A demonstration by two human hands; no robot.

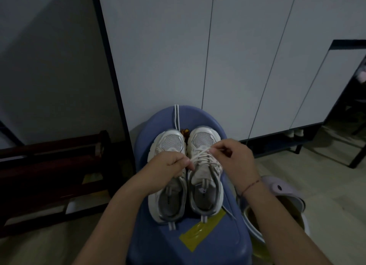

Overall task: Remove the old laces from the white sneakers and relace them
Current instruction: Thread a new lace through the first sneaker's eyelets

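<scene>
On the blue stool (158, 243), your left hand (168, 163) and right hand (235, 157) pinch the right sneaker (206, 177)'s flat lace (200, 155); your left hand hides the left sneaker (168, 201)'s eyelets.

— What is hidden near the pinch points?

— The eyelets of the left sneaker (168, 185) are covered by the left hand (168, 163), so it cannot be told whether that shoe is laced. The lace (200, 155) is lost from sight inside both pinches.

— And further out from the grips?

— The blue stool (200, 245) is cut off by the bottom edge. The basin (277, 221), below the right hand (235, 157), is partly masked by the forearm. A small orange-brown object (185, 133) between the toes is too blurred to be named.
</scene>
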